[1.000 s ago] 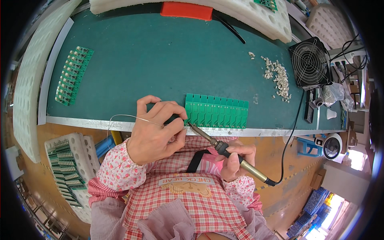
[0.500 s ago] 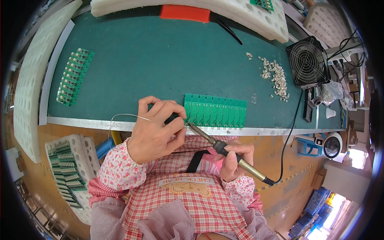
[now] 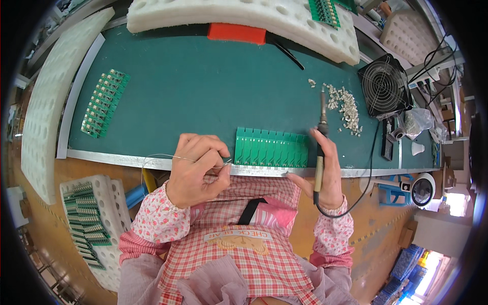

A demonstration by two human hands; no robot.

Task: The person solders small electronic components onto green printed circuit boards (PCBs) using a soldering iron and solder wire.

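My left hand (image 3: 198,170) is closed, pinching a thin solder wire (image 3: 163,154) that loops out to the left and ends just short of a green circuit board panel (image 3: 272,147). The panel lies at the table's near edge, scored into several narrow strips, with small pins along its near side. At its right end is my right hand (image 3: 328,165), holding a soldering iron (image 3: 319,160) upright between thumb and fingers. The iron's metal tip points away from me, toward a pile of small silvery parts (image 3: 348,109). My right thumb reaches the panel's near right corner.
A row of populated boards (image 3: 105,104) lies on the green mat (image 3: 178,86) at left. White foam blocks (image 3: 244,14) line the far side, near a red block (image 3: 237,33) and black tweezers (image 3: 287,53). A fan (image 3: 385,85) stands right. The iron's cable (image 3: 367,180) hangs over the edge.
The soldering iron has left the panel's near left corner, swung right, and turned its tip away from me. My left hand has drawn slightly off the panel with the wire.
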